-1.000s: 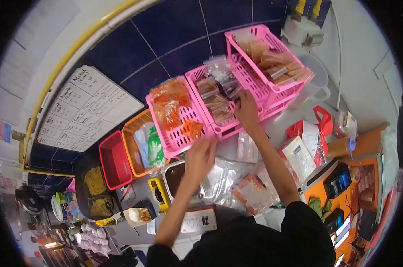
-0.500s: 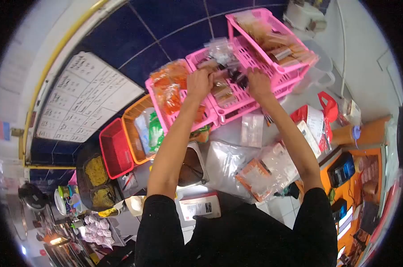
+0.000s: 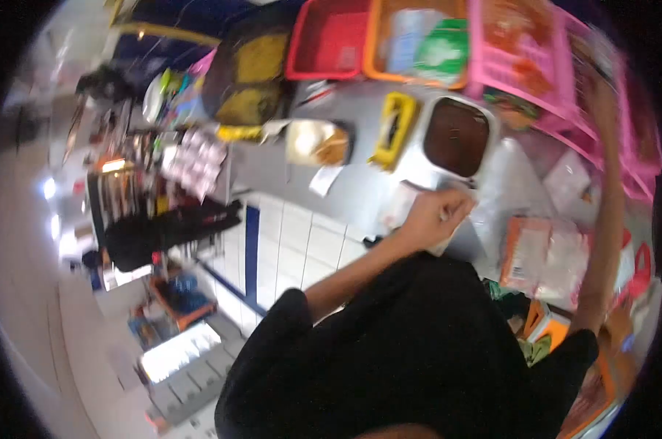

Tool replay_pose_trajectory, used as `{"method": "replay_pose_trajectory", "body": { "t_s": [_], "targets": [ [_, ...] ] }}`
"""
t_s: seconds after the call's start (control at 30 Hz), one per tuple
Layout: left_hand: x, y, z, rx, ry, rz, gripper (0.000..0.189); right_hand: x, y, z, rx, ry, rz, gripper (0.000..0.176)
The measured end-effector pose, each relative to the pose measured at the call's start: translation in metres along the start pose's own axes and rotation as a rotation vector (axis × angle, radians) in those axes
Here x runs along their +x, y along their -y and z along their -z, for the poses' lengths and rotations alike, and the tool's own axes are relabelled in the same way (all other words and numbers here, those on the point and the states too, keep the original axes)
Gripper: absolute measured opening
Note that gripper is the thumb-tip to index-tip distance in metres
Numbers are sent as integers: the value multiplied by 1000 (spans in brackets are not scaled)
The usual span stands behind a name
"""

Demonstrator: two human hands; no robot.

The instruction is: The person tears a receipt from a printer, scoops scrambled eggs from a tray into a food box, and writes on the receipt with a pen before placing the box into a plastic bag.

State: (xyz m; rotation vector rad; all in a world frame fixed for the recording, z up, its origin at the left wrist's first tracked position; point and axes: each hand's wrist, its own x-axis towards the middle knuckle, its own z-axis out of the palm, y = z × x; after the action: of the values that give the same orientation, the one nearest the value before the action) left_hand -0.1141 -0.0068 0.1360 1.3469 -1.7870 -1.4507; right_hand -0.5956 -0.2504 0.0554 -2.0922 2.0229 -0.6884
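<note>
My left hand (image 3: 439,217) is over the front of the metal counter, just below a square metal container (image 3: 424,139) of dark brown sauce (image 3: 457,137). Its fingers are curled closed; whatever they hold, if anything, is hidden. At the upper right, my right hand (image 3: 593,62) reaches into a pink basket (image 3: 558,110). Motion blur smears its fingers, so its grip cannot be made out. Orange-red packets (image 3: 517,29) lie in the pink basket beside it. Between my arms are a clear plastic bag (image 3: 517,183) and an orange-and-white package (image 3: 528,252).
A red basket (image 3: 296,44) and an orange basket (image 3: 373,44) holding a green packet (image 3: 443,51) line the back. Left of the sauce stands a yellow object (image 3: 397,132). A black tray (image 3: 217,88) holds yellow food. A person in dark clothes (image 3: 137,238) is farther left.
The view has swung left, and the baskets now sit farther right. My left hand has left the pink basket and come down over the counter. My right hand remains among the pink baskets.
</note>
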Motion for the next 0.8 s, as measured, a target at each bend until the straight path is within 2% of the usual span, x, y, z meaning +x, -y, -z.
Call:
{"method": "replay_pose_trajectory", "body": {
  "t_s": [0.03, 0.07, 0.1, 0.17, 0.2, 0.23, 0.27, 0.3, 0.33, 0.37, 0.4, 0.47, 0.53, 0.6, 0.67, 0.73, 0.8],
  "targets": [
    [-38, 21, 10, 16, -66, 96, 14, -5, 30, 20, -139, -1, -49, 39],
    [-76, 50, 19, 38, -143, 178, 16, 14, -23, 10, -217, 1, -23, 41],
    [-112, 83, 26, 55, -205, 247, 18, 18, -38, 22, -187, 30, 64, 43],
    [-179, 156, 48, 63, -328, 501, 17, 30, -45, 46, -265, -7, 81, 42],
    [-215, 208, 56, 93, -402, 567, 16, 33, -44, 58, -312, -49, 66, 42],
    [-253, 259, 66, 26, -502, 528, 17, 34, -41, 69, -359, -100, 50, 42],
    [-294, 322, 75, 95, -500, 634, 21, 33, -33, 83, -404, -157, 34, 42],
    [-333, 358, 88, 50, -512, 723, 25, 31, -21, 94, -446, -224, 21, 42],
    [-404, 465, 86, 181, -467, 798, 24, 28, 0, 103, -476, -303, 13, 42],
    [-417, 435, 108, -176, -582, 1163, 21, 26, 25, 109, -498, -403, 14, 42],
    [-447, 452, 117, -316, -689, 1254, 23, 23, 57, 111, -509, -501, 35, 42],
    [-479, 457, 141, -469, -782, 1306, 25, 14, 145, 101, -518, -723, 155, 46],
    [-495, 484, 157, -302, -687, 1283, 26, 0, 193, 82, -241, -431, 123, 39],
    [-497, 519, 168, -337, -608, 1248, 28, -28, 317, 63, 112, -34, 37, 32],
    [-467, 531, 186, -250, -579, 1209, 30, -45, 386, 34, 97, 168, 148, 28],
    [-430, 546, 203, -235, -527, 1151, 31, -67, 488, -1, 316, 389, 64, 25],
    [-384, 544, 219, -275, -527, 964, 29, -82, 570, -27, 249, 414, 303, 21]
  ]
}}
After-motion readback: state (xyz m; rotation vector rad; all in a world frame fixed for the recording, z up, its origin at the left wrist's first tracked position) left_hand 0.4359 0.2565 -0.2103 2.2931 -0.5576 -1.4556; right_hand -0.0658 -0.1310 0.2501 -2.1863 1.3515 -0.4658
